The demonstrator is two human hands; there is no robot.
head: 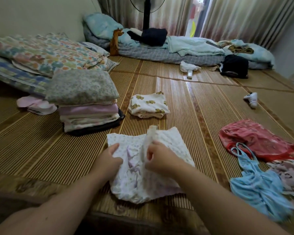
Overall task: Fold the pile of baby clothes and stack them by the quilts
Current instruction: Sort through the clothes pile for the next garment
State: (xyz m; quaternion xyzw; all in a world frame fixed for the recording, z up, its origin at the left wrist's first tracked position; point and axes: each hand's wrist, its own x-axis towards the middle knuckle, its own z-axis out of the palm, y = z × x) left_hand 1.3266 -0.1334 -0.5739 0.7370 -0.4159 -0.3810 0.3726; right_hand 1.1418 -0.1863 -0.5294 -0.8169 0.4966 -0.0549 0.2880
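The garment [173, 145] lies on the mat [58, 150]: the left hand [109, 160] grips its side, the right hand [158, 158] pinches a raised flap. If the thin cloth slips or bunches, the fold could come out crooked.

Woven mat [185, 106] covers the floor. Standing fan [146, 12] at back, in front of curtains [236, 16]. Giraffe toy [116, 41] upright beside thin mattress [153, 54]. Rumpled pale blue bedding [193, 45] and dark bundle [153, 37] on mattress. Black bag [234, 66] on mat just in front. Small white toy [251, 99] lies alone at right. Red plastic bag [255, 138] flat on mat.
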